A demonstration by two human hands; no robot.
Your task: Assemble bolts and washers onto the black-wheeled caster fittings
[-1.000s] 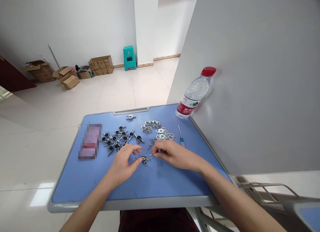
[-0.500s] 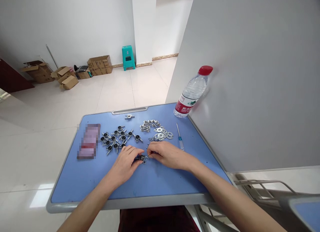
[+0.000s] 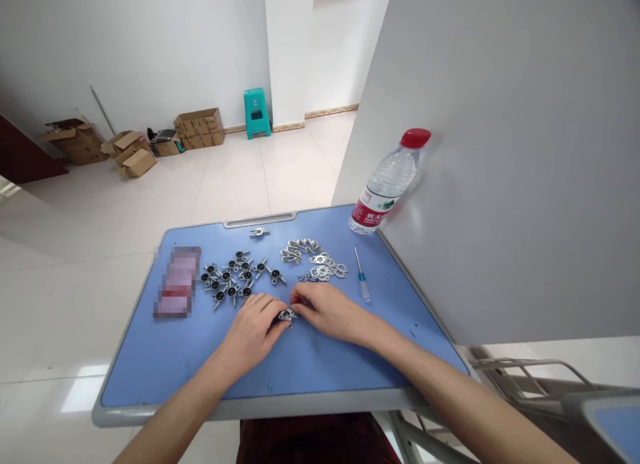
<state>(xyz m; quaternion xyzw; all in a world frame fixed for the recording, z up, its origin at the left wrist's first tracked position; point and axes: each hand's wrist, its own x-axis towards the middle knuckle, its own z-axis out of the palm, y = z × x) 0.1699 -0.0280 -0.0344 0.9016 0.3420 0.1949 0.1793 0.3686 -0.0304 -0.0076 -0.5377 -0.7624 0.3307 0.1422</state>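
My left hand (image 3: 257,324) is closed on a small metal fitting (image 3: 286,315) a little above the blue tabletop, with a flat silver end facing right. Thumb and fingertips of my right hand (image 3: 320,309) are pinched together at the fitting's right side; whatever is in them is hidden. Behind my left hand lie several metal fittings with round black centres (image 3: 231,277). Beyond my right hand are small screws (image 3: 307,277), flat silver oval plates (image 3: 323,269) and a curved row of looped metal pieces (image 3: 301,249).
A screwdriver (image 3: 362,277) with a clear and blue handle lies to the right. At the back right corner stands a red-capped water bottle (image 3: 383,187) beside a grey panel (image 3: 500,171). One U-shaped metal piece (image 3: 259,233) lies at the back; a blurred purple item (image 3: 179,282) is left.
The flat silver end of the fitting now faces up more plainly between my hands. My right fingertips have shifted slightly left and closer to it. The loose parts lie as before.
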